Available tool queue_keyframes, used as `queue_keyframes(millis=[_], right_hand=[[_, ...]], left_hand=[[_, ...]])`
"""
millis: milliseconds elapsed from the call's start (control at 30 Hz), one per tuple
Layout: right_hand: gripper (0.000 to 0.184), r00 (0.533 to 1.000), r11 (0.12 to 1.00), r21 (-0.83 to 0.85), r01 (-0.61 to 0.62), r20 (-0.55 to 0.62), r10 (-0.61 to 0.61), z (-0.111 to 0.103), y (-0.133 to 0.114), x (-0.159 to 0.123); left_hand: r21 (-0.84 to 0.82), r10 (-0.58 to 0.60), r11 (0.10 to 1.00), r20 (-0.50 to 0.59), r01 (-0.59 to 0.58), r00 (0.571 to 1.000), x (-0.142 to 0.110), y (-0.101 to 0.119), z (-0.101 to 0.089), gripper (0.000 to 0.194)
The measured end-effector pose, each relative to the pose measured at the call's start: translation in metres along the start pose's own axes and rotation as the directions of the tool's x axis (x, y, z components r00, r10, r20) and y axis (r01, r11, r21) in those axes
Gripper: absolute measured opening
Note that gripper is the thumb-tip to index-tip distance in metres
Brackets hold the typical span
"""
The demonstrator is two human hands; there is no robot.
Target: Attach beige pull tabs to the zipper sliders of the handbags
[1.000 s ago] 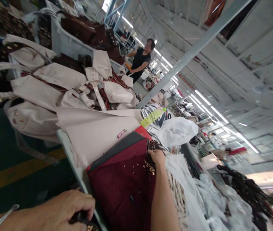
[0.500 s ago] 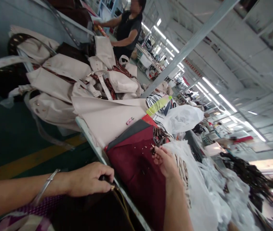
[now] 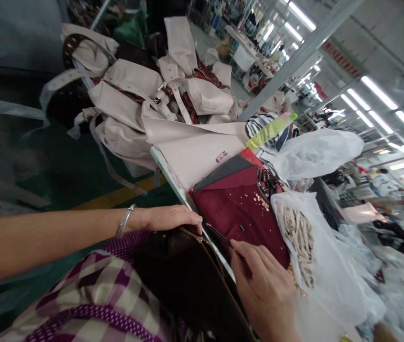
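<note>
Two bare hands are working around a dark brown, smooth-faced bag with a gold-toned zip, which is sitting at six o'clock from the middle of the view; its lower part is running out of sight and its dark body is losing detail in shadow. At seven o'clock, close to the middle, the left hand is pinching the bag's edge beside the zip, nearly closed, with some fingertips hiding. At five o'clock the right hand is curling its fingers around a slim, dark, rod-like tool; its palm is facing away, and the tool is pointing towards ten o'clock, its exact kind being hard to make out.

A pale-edged table is slanting past the bag, bearing a maroon cloth with small gold-toned rings lying loose on it. A dark green floor is showing at nine o'clock. Long tubular lights are glowing at two o'clock, and the far room is blurring.

Creased, leather-like beige bags are piling up at eleven o'clock. At four o'clock a crinkled, translucent white plastic bag is holding zebra-striped fabric. A purple-and-cream checked garment is bunching at eight o'clock.
</note>
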State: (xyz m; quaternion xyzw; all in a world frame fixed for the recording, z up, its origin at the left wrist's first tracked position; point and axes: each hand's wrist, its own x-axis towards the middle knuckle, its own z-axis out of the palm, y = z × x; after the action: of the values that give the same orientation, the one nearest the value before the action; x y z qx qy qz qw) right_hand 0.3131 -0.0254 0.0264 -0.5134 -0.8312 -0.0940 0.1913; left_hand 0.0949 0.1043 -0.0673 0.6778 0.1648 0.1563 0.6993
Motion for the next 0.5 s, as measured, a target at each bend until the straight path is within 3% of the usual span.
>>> queue_keyframes(millis=[100, 200, 500], right_hand=[[0.014, 0.992, 0.981, -0.148, 0.122, 0.015, -0.121, -0.006, -0.002, -0.007], [0.024, 0.974, 0.950, -0.220, 0.220, 0.101, -0.202, -0.008, 0.001, -0.014], [0.027, 0.946, 0.930, -0.183, 0.318, 0.125, -0.298, -0.007, 0.005, -0.015]], left_hand=[[-0.009, -0.015, 1.000, 0.024, 0.015, 1.000, 0.005, -0.001, -0.002, 0.056], [-0.056, -0.075, 0.995, 0.055, 0.079, 0.996, 0.009, -0.001, 0.000, 0.053], [-0.070, -0.193, 0.977, 0.090, 0.199, 0.977, 0.013, -0.008, 0.000, 0.033]])
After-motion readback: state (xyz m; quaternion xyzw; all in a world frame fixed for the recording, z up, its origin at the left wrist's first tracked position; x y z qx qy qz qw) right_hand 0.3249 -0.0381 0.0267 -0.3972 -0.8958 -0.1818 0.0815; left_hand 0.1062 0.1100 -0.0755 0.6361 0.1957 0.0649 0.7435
